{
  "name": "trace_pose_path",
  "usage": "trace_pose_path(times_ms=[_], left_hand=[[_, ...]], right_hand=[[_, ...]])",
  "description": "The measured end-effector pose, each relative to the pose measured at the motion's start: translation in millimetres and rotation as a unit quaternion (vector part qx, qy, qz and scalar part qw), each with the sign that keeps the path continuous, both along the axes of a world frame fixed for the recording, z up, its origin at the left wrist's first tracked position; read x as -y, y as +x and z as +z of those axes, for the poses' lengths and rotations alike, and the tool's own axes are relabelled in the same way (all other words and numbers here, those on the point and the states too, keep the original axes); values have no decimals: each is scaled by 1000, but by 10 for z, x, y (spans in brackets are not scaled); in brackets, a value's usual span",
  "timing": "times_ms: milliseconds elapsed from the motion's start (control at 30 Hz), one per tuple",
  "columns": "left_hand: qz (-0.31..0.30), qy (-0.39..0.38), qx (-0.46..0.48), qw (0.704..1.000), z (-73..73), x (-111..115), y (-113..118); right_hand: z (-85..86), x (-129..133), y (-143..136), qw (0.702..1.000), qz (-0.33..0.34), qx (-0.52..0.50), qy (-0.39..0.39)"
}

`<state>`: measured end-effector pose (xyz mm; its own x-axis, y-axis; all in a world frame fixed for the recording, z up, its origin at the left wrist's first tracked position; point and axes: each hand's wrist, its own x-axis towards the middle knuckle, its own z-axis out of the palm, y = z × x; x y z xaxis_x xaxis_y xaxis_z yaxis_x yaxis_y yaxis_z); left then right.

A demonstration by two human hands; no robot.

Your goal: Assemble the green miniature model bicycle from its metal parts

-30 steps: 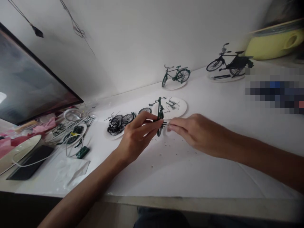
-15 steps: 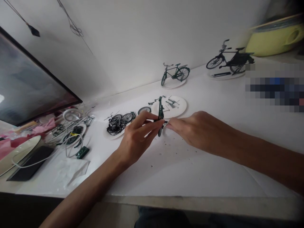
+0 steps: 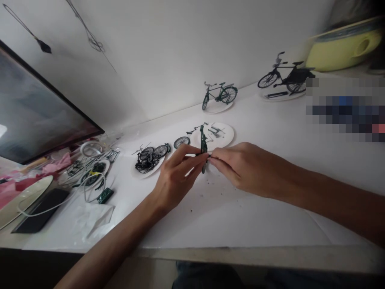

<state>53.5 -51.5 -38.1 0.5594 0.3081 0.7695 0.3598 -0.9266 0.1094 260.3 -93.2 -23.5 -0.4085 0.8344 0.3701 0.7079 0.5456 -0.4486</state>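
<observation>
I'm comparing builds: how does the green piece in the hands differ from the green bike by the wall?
The green piece is held in the left hand, while the green bike stands on a white plate. The green piece appears narrow, nearly edge-on; the green bike shows its side. The green piece is partly covered by the hand; the green bike is in full view. Both are dark green.

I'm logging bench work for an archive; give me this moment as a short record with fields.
left hand: holds a dark green model-bicycle piece
right hand: pinches a tiny part beside it, too small to identify
behind the hands: white plate bearing loose parts
to their left: another plate piled with black bicycle parts
standing farther back: green model bicycle, black model bicycle
</observation>
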Motion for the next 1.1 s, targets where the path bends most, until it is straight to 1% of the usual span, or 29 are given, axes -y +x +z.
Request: trace_pose_path(times_ms=[33,67,100,133,167,200,233,267,300,333,367,400,433,467,500,533,567,600,633,667,700,800,867,900,967,1000,1100], left_hand=[[-2,0,0,1000,-6,3,-4],[-3,5,1,1000,-9,4,-11],[-5,14,6,1000,-11,4,-21],[-9,25,12,1000,-11,2,-31],[-14,36,17,999,-9,-1,-42],[-20,48,21,998,-3,-3,-51],[-25,61,21,998,7,-5,-57],[-31,73,17,997,20,-4,-61],[-36,82,12,996,37,-2,-60],[-37,87,12,995,57,0,-55],[-33,78,19,996,79,2,-48],[-27,49,36,998,99,1,-39],[-23,-2,66,998,116,-5,-30],[-23,-74,106,991,127,-17,-24],[-26,-159,150,975,131,-34,-22],[-35,-249,192,949,129,-56,-24],[-45,-333,227,914,122,-79,-30],[-54,-403,251,879,112,-102,-37],[-59,-460,261,847,103,-122,-45],[-62,-503,262,821,95,-137,-52],[-66,-536,257,802,92,-145,-57],[-102,-608,227,754,110,-139,-64],[-141,-639,212,726,129,-125,-67],[-157,-645,207,719,135,-120,-69],[-173,-641,201,720,134,-120,-74],[-174,-636,199,725,126,-126,-76],[-171,-622,193,739,87,-158,-78]], right_hand=[[1,9,-2,1000,4,-4,-12],[8,15,-6,998,9,-34,-46],[22,19,-11,990,15,-89,-105],[40,21,-16,969,23,-161,-185],[60,20,-19,930,32,-239,-276],[80,18,-21,878,42,-309,-364],[97,14,-20,822,53,-362,-437],[111,9,-17,776,65,-397,-487],[121,3,-12,747,77,-415,-514],[128,-3,-6,736,89,-422,-521],[132,-10,2,742,100,-423,-511],[135,-19,12,757,104,-426,-483],[136,-31,26,780,101,-433,-440],[134,-46,44,808,85,-443,-380],[129,-66,66,837,54,-451,-306],[118,-92,93,862,13,-452,-229],[100,-123,122,880,-31,-446,-162],[74,-158,149,894,-73,-428,-112],[40,-193,173,904,-100,-405,-94],[1,-226,190,914,-116,-378,-96],[-40,-254,197,923,-120,-347,-112],[-128,-280,172,944,-100,-273,-153],[-133,-250,139,952,-90,-262,-134],[-120,-228,128,955,-90,-262,-110],[-86,-181,123,962,-75,-256,-58],[-73,-162,129,967,-54,-244,-39],[-74,-140,162,984,19,-175,-21]])
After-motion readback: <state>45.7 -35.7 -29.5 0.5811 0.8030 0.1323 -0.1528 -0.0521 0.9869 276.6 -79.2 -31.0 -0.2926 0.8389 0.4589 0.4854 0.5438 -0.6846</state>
